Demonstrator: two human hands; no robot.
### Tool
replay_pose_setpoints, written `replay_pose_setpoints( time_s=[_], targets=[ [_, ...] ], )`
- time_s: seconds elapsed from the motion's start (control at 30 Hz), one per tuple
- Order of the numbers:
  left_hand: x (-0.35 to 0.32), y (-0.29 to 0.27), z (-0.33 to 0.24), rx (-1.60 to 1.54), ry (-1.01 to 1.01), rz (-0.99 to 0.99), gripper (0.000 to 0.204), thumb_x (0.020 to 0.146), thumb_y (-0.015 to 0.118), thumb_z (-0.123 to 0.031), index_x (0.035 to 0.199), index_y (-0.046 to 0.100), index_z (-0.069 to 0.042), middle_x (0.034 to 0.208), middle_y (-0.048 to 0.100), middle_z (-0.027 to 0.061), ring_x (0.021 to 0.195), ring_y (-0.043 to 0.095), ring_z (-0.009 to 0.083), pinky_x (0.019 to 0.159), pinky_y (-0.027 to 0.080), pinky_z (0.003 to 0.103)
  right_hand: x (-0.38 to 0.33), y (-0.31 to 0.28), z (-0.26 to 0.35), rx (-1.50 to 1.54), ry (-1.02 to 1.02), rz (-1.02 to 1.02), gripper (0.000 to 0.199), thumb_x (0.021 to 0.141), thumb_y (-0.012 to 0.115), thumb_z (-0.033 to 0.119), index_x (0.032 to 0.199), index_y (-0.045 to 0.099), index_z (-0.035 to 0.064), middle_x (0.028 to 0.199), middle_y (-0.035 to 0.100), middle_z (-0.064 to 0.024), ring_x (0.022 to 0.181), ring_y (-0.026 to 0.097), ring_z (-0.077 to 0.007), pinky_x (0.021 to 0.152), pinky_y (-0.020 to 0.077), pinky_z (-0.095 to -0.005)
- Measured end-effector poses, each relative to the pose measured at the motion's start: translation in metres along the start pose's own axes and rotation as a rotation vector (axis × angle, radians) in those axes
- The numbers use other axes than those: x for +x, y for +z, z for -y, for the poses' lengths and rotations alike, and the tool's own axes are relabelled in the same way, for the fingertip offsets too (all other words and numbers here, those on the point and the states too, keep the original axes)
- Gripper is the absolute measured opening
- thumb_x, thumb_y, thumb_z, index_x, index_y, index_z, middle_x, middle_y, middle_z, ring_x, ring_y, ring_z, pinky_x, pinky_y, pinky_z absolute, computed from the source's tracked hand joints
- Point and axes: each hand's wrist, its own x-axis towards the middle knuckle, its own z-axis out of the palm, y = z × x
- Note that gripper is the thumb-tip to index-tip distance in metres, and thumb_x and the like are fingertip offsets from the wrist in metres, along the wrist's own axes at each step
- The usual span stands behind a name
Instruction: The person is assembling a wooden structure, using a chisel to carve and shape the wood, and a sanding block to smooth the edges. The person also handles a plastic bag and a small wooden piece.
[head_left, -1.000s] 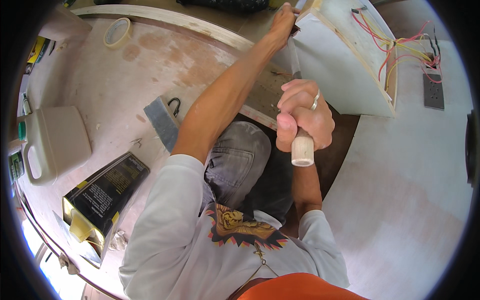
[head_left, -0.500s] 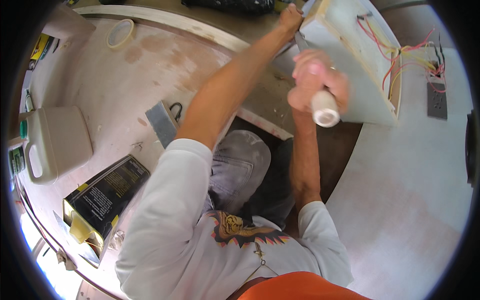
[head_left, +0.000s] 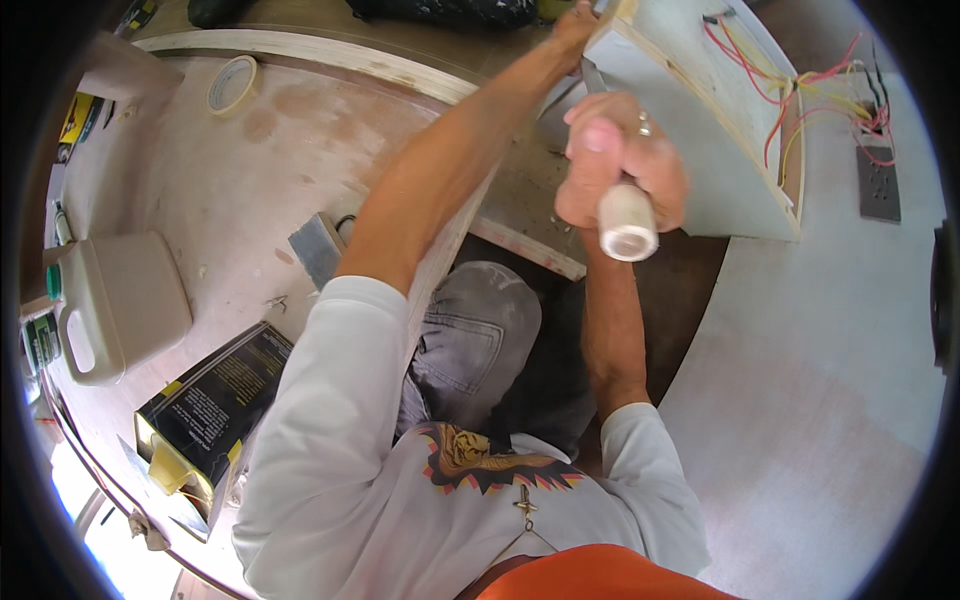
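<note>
My right hand (head_left: 622, 160), with a ring on one finger, is wrapped around the pale round handle (head_left: 628, 225) of a tool. A grey flat metal blade (head_left: 594, 80) runs away from that fist, along the left edge of a white box-like panel (head_left: 665, 120) with a raw wooden rim. What kind of tool it is cannot be made out. Farther up, my left hand (head_left: 574, 28) is closed at the panel's far corner, close to the blade's line. Its fingers are partly hidden, so what it grips does not show.
Red and yellow wires (head_left: 790, 85) hang beside a grey socket plate (head_left: 879, 185). On the dusty board at left are a tape roll (head_left: 250, 88), a grey block (head_left: 316, 250), a beige jug (head_left: 135, 300) and a black-and-yellow can (head_left: 215, 400). A pale surface (head_left: 810, 400) spreads at right.
My right hand and the tool handle have shifted slightly left and toward me. The left hand has moved slightly up and left. The view has shifted a little too.
</note>
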Motion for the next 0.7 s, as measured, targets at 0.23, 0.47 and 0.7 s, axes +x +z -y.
replay_pose_setpoints(
  time_s=[0.23,0.47,0.7],
  targets=[
    [-0.009,0.009,0.003,-0.045,-0.078,0.105,0.053,0.108,0.031,-0.038,0.106,0.066,0.002,0.094,0.069,0.0111,0.079,0.063,0.019,0.075,0.051,0.036,-0.016,-0.021,0.016,0.045,0.025,0.219,0.029,0.066,0.078,0.001,0.066,0.05,0.0059,0.063,0.057,-0.0067,0.05,0.054,-0.0269,0.048,0.0488,-0.0357],
    [0.011,-0.001,-0.006,-0.032,-0.051,0.04,0.051,0.108,0.032,-0.037,0.107,0.065,0.002,0.095,0.069,0.0108,0.08,0.062,0.0184,0.075,0.051,0.036,-0.005,0.003,-0.008,0.062,-0.057,0.051,0.032,0.072,0.077,0.002,0.066,0.046,0.0083,0.056,0.049,-0.0043,0.047,0.047,-0.0234,0.043,0.0399,-0.0319],
    [-0.01,0.001,-0.027,-0.072,-0.098,0.07,0.05,0.108,0.033,-0.036,0.108,0.065,0.002,0.096,0.068,0.0105,0.08,0.062,0.0177,0.075,0.051,0.035,0.0,-0.015,0.01,0.104,-0.094,0.113,0.02,0.087,0.056,-0.006,0.075,0.042,0.0028,0.057,0.05,-0.0077,0.048,0.046,-0.0186,0.049,0.0503,-0.0395]
  ],
)
